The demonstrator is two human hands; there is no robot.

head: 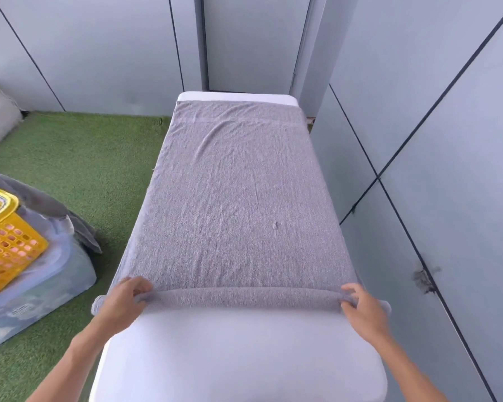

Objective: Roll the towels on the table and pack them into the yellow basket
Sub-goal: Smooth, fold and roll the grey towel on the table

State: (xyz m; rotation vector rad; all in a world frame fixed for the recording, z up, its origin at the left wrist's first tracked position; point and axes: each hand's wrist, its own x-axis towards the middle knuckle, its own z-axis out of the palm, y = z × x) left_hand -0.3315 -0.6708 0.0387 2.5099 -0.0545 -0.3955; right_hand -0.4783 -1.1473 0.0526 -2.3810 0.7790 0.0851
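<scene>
Across the near part of the white table (238,352) a grey towel (235,198) is spread flat, reaching almost to the far edge, with its near end already turned into a thin roll (238,297) running from the left edge to the right edge. The left end of the roll is gripped by the left hand (122,303), fingers curled over the top and thumb tucked under; the right end is pinched by the right hand (360,309), fingers bent onto the roll. Only a first turn or two is judged done; most of the cloth is still unrolled. Soft, light, limp terry is expected: no stiffness, so the middle may lag or sag if only the ends are driven, and wrinkles could be rolled in. Hold is best kept at both roll ends near the table's side edges, with even forward pressure. A yellow basket (9,245) sits off the table to the left, on a bluish wrapped bundle (41,300) over green turf (84,158); its contents cannot be told.
</scene>
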